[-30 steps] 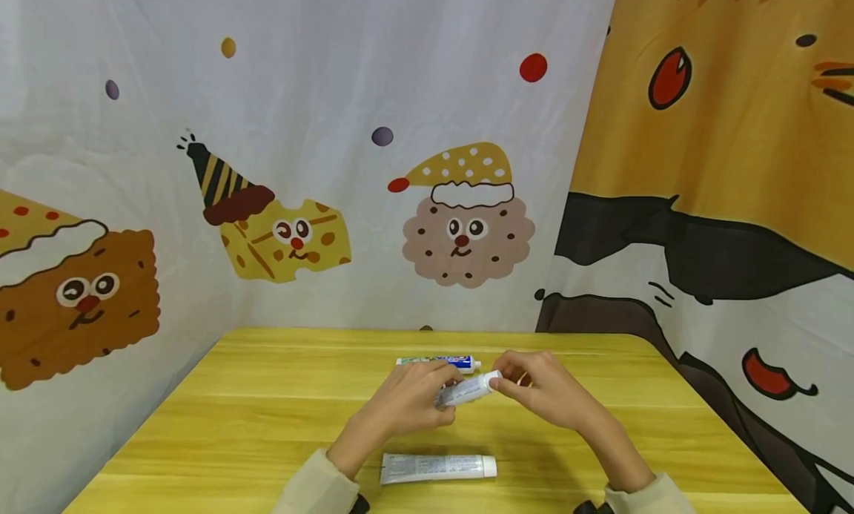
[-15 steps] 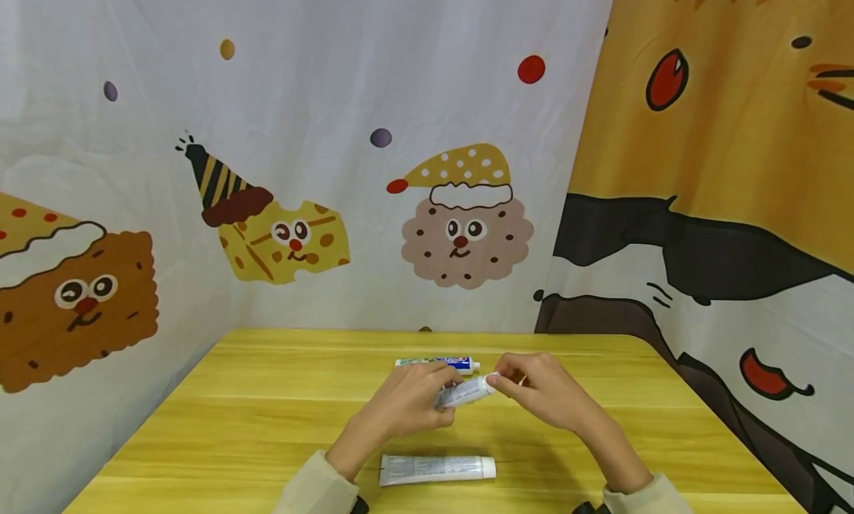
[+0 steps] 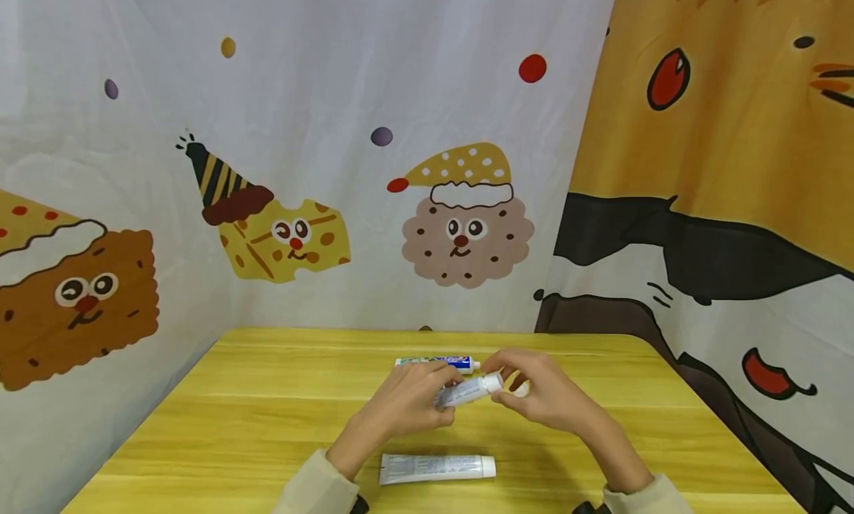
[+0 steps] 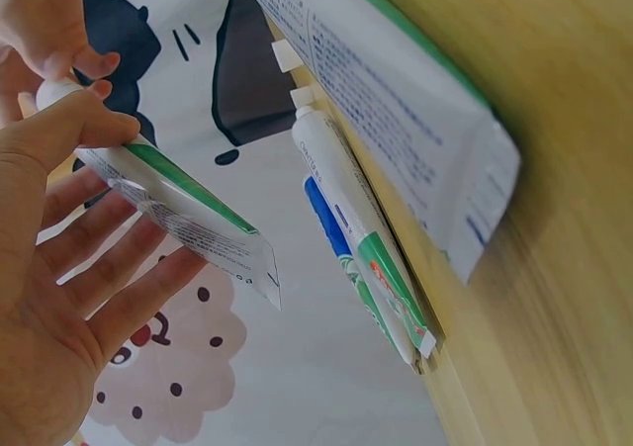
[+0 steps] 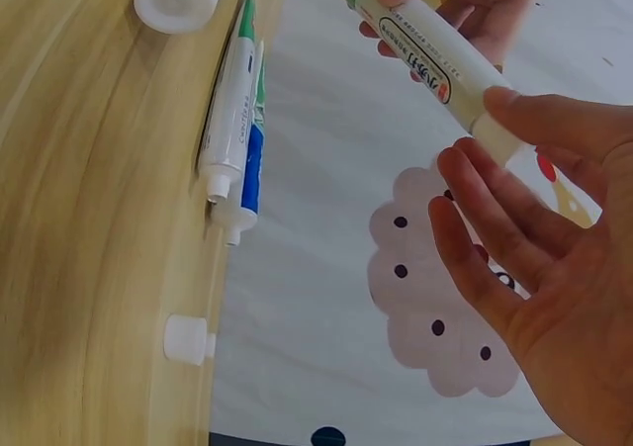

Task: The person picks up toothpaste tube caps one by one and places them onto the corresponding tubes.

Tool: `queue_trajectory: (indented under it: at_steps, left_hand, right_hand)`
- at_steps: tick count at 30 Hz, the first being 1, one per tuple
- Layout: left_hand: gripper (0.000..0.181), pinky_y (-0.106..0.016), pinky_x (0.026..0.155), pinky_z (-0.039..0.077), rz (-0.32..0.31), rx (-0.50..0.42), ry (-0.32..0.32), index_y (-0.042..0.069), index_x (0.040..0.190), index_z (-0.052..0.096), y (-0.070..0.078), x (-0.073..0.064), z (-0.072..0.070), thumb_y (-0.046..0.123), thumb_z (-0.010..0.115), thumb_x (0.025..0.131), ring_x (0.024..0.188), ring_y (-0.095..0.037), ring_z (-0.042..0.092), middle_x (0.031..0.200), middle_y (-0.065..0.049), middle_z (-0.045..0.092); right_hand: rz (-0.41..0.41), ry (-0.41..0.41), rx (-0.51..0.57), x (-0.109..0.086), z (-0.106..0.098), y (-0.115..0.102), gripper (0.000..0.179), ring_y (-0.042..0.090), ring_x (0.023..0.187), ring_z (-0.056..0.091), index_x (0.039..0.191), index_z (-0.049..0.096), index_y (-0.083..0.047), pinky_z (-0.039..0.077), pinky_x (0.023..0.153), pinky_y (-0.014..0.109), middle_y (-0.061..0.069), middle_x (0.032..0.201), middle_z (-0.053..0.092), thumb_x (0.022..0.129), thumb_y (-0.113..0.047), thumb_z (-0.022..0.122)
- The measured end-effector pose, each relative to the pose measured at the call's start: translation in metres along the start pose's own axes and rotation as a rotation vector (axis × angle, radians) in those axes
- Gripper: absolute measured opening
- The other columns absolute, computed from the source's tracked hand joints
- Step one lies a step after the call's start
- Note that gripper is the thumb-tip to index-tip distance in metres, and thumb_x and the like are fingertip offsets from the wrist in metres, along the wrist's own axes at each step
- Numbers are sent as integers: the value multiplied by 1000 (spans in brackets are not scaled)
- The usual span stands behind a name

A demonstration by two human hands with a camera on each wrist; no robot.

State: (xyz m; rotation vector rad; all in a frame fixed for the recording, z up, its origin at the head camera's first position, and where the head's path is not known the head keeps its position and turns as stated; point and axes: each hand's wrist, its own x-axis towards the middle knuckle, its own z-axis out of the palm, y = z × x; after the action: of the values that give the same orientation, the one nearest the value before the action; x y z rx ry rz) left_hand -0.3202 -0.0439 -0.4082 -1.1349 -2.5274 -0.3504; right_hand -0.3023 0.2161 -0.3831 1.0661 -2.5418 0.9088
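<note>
My left hand (image 3: pixel 407 403) holds a white and green toothpaste tube (image 4: pixel 178 194) above the table, its capped end pointing right. In the left wrist view, the thumb lies on top and the fingers support it from below. My right hand (image 3: pixel 543 391) has thumb and forefinger at the white toothpaste cap (image 3: pixel 493 383), with the other fingers spread apart in the right wrist view. Another toothpaste tube (image 3: pixel 434 468), capped, lies nearer the person. Behind the hands lie a blue toothpaste tube (image 3: pixel 460 364) and a white one (image 5: pixel 229 120), both with bare nozzles.
A loose white cap (image 5: pixel 186 339) stands on the wooden table (image 3: pixel 267 417); a second shows just behind it. In the head view the right hand partly covers a loose white cap (image 3: pixel 523 389). A cartoon-printed curtain (image 3: pixel 373 69) hangs behind the table.
The right hand's thumb and forefinger have spread and shifted around the cap, exposing more of it. The left hand and its tube stay nearly still.
</note>
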Motion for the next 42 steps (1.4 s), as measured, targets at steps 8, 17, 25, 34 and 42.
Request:
queue_trajectory:
  at_steps: [8, 17, 25, 34, 42]
  left_hand:
    - [33, -15, 57, 39, 2, 3, -6, 24, 117, 72, 1, -1, 1, 30, 78, 85, 69, 1, 51, 109, 7, 74]
    - [33, -15, 57, 40, -1, -2, -8, 24, 118, 72, 0, -1, 1, 29, 77, 85, 70, 1, 52, 110, 7, 74]
    - [34, -15, 56, 39, 1, 3, -11, 25, 119, 72, 0, -1, 2, 30, 77, 86, 70, 1, 51, 111, 7, 74]
    - [34, -14, 55, 37, 10, 11, -5, 25, 119, 72, 0, 0, 2, 30, 78, 85, 68, 1, 49, 111, 8, 74]
    - [34, -15, 55, 37, 8, 11, -5, 25, 119, 72, 0, 0, 2, 31, 77, 86, 69, 1, 49, 112, 7, 74]
  right_hand:
    - [6, -17, -13, 1, 1, 0, 31, 2, 87, 64, 114, 71, -22, 61, 73, 32, -5, 110, 74, 88, -7, 79]
    - [40, -24, -30, 1, 1, 0, 21, 0, 81, 64, 112, 73, -22, 59, 70, 27, -9, 102, 74, 92, -16, 77]
    - [53, -25, -41, 2, 1, 1, 15, -1, 79, 63, 109, 74, -20, 58, 69, 25, -11, 96, 73, 94, -20, 75]
    - [64, -23, -53, 2, 1, 1, 11, -1, 76, 63, 105, 74, -20, 59, 67, 29, -13, 91, 72, 95, -25, 75]
    - [88, -32, -74, 2, 1, 1, 12, -2, 75, 62, 104, 74, -20, 55, 67, 22, -14, 87, 70, 97, -29, 72]
